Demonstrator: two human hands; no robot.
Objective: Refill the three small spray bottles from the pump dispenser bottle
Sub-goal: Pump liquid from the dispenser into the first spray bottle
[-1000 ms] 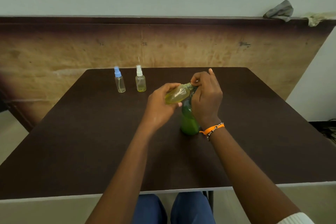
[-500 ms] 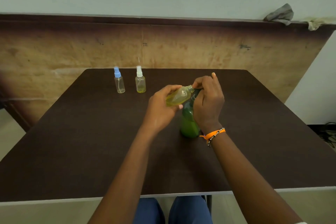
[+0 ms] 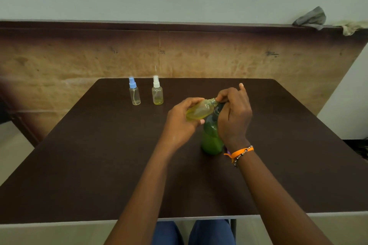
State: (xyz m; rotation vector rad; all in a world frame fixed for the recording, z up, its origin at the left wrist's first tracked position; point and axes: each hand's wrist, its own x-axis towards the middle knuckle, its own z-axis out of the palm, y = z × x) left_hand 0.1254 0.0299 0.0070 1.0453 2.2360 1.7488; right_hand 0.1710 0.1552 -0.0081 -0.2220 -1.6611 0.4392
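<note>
Now the left hand (image 3: pixel 179 123) grips a tilted, capless spray bottle (image 3: pixel 199 110), its mouth at the green pump bottle's (image 3: pixel 211 137) top, which the right hand (image 3: pixel 235 117) grips.

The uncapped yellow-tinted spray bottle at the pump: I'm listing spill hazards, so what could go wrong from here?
The small uncapped yellow-tinted spray bottle is tilted in the left hand; liquid could run out of its neck. The right hand covers the green pump dispenser bottle top, so a misaimed squirt may hit the dark brown table.
</note>
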